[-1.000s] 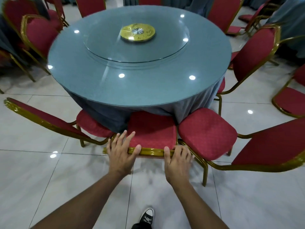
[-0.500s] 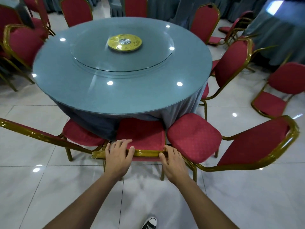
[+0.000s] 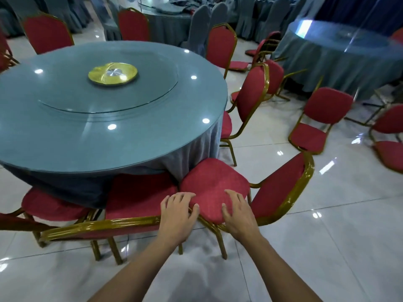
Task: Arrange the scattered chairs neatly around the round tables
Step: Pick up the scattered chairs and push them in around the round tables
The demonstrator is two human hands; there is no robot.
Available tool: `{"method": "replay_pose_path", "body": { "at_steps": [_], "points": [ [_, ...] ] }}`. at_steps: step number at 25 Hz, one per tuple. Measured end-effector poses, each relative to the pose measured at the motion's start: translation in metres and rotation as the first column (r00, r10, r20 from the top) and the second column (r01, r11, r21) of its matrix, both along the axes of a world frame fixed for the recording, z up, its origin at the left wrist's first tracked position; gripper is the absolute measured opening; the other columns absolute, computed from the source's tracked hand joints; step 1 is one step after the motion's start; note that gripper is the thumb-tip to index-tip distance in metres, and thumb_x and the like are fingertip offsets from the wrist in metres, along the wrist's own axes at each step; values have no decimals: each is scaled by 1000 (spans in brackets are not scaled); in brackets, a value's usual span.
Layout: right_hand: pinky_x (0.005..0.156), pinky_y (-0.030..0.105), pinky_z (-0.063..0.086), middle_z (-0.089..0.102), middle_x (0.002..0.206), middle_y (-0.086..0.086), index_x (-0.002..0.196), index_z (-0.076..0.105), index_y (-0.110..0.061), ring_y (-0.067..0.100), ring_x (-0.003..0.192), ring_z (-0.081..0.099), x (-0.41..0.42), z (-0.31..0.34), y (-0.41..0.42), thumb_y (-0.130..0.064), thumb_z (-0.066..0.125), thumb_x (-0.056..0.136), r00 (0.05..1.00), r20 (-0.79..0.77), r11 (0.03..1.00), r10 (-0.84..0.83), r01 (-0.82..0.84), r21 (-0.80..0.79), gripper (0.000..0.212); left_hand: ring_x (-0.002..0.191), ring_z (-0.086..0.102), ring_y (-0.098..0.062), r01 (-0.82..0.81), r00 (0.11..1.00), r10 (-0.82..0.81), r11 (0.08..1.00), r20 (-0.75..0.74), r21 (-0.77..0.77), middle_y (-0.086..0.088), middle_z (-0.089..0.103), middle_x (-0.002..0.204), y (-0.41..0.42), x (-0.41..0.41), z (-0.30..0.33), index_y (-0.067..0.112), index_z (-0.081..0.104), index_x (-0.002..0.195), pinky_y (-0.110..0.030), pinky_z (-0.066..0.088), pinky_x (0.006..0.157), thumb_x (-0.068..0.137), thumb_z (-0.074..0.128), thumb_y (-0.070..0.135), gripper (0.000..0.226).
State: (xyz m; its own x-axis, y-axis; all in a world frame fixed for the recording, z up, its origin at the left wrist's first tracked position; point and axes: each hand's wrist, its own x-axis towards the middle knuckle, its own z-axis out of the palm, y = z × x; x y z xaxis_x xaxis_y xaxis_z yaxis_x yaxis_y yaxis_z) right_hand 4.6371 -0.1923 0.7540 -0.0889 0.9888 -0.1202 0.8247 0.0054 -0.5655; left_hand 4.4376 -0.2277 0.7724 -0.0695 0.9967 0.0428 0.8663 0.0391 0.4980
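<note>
glossy white tiled floor (image 3: 327, 247), gold centrepiece disc (image 3: 113, 74)

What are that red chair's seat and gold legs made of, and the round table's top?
Red seat cushion: woven fabric, matte, textured. Gold chair frame: probably painted metal tubing, glossy. Round tabletop: likely glass over blue cloth, mirroring ceiling lights.
</note>
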Motion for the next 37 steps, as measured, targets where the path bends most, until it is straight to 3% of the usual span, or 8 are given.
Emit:
{"method": "replay_pose_path", "body": {
  "at_steps": [10,15,18,23,27,30,32,37],
  "points": [
    [110,39,41,55,136,-6,137,47,-30,16,125,51,230,16,85,-39,47,102,990,134,980,52,-76,184,36,124,44,-8,55,996,-48,994,79,-95,15,52,131,37,245,-9,34,49,132,-31,24,109,100,31,48,39],
    [117,40,32,52,143,-5,139,50,-27,18,136,45,295,10,153,-39,46,103,943,289,964,165,-216,153,38,120,45,-10,52,992,-31,983,123,-174,15,49,133,69,320,-16,36,41,140,-34,32,107,103,28,48,40],
    [115,39,33,62,126,-7,122,60,-29,16,131,50,313,0,203,-47,38,103,895,365,947,256,-308,93,34,120,45,-12,18,976,39,966,216,-257,11,47,137,101,352,-26,36,33,146,-36,35,106,105,22,53,46],
    [108,30,33,57,101,-20,101,65,-33,-1,112,43,347,-18,264,-62,23,96,869,227,892,439,-451,3,51,115,49,-2,-397,898,429,887,101,-238,23,53,125,136,402,-37,45,43,133,-28,32,102,104,11,53,44],
    [91,26,41,60,87,-11,82,61,-30,4,94,47,370,-19,315,-50,36,101,855,102,861,509,-506,-48,37,111,50,6,-599,794,606,766,-48,-234,28,60,112,156,420,-35,48,55,114,-27,27,103,103,20,50,37],
    [75,20,38,57,78,-11,71,55,-32,3,92,49,381,-26,338,-44,44,101,864,5,863,503,-502,-60,34,81,66,-2,-727,685,728,681,-21,-88,24,67,77,171,435,-32,40,70,76,-41,48,92,93,39,42,35],
    [70,23,37,53,75,-9,71,51,-31,5,86,48,381,-35,351,-35,46,103,866,-15,866,500,-500,1,33,69,66,-6,-768,640,767,640,-34,-17,22,65,65,179,444,-38,35,68,60,-45,51,87,86,40,43,38],
    [63,43,43,50,70,-4,72,52,-18,21,70,47,415,-47,379,-22,53,99,879,41,872,476,-477,106,27,82,62,-9,-805,593,804,593,-50,-3,18,67,78,218,463,-50,28,72,69,-50,39,105,92,31,46,51]
  ]
}}
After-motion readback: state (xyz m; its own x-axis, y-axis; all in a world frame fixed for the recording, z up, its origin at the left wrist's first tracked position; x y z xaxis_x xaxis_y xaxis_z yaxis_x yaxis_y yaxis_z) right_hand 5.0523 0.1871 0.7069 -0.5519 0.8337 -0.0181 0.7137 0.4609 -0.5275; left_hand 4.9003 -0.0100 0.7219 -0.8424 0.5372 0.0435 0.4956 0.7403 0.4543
